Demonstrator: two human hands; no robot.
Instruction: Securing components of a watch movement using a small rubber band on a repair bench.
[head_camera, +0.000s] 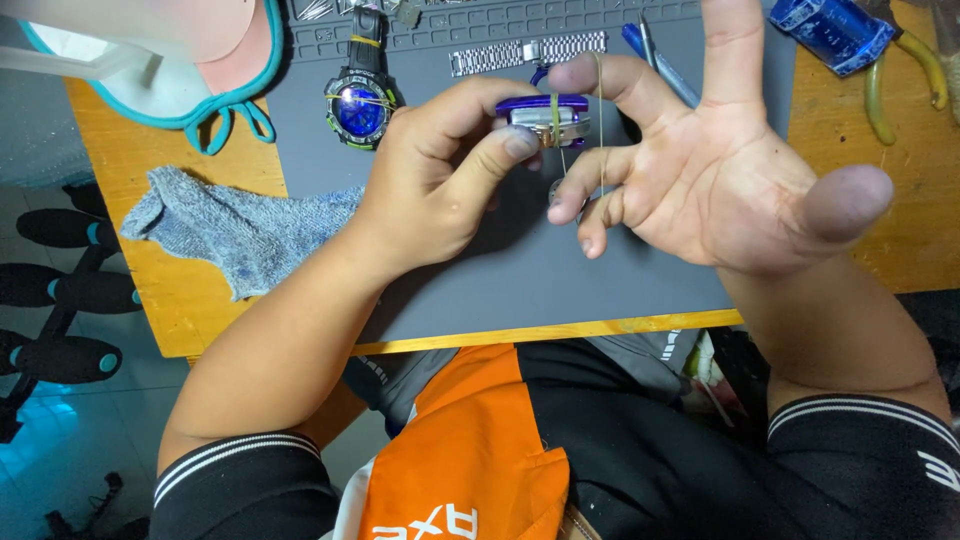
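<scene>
My left hand (440, 185) grips a small purple and silver device (548, 116) above the grey work mat (520, 270). A thin yellowish rubber band (600, 130) runs around the device and stretches over the fingers of my right hand (720, 170). That hand is spread wide, palm up, with the band hooked on its fingers. A black wristwatch with a blue face (360, 105) lies on the mat just left of my left hand, with a band around it too.
A metal watch bracelet (528, 52) and a blue pen (660, 65) lie at the mat's far side. A grey cloth (235, 230) sits on the wooden table (150, 180) at left. A blue box (830, 30) and yellow-handled pliers (900, 75) are at the far right.
</scene>
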